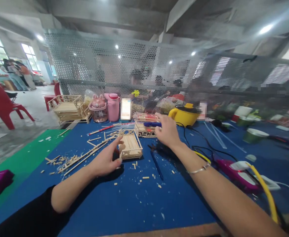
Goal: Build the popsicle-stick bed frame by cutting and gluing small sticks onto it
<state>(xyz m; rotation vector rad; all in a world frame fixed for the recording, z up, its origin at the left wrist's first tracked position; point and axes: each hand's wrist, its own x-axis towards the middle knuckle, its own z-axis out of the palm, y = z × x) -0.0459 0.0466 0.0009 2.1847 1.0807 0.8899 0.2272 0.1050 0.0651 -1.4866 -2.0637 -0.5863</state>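
Observation:
A small bed-like model of thin wooden sticks point(131, 146), with low railings, sits on the blue table. Against its left side is my left hand point(107, 156), thumb and fingers apart, fingertips at the railing. My right hand point(167, 130) is farther forward, thumb and fingers around the end of a dark blue rounded tool point(152, 124); its kind is unclear. Below that tool stands a second stick frame point(140, 131), partly hidden. Pliers with blue handles point(157, 164) lie right of the bed-like model.
Loose sticks and offcuts point(70, 161) litter the left side. A larger stick model point(70, 108), a pink bottle point(113, 107) and a yellow pot point(185, 115) stand behind. Cords and a purple-and-white device point(238, 174) lie right. A perforated screen point(97, 62) closes the back.

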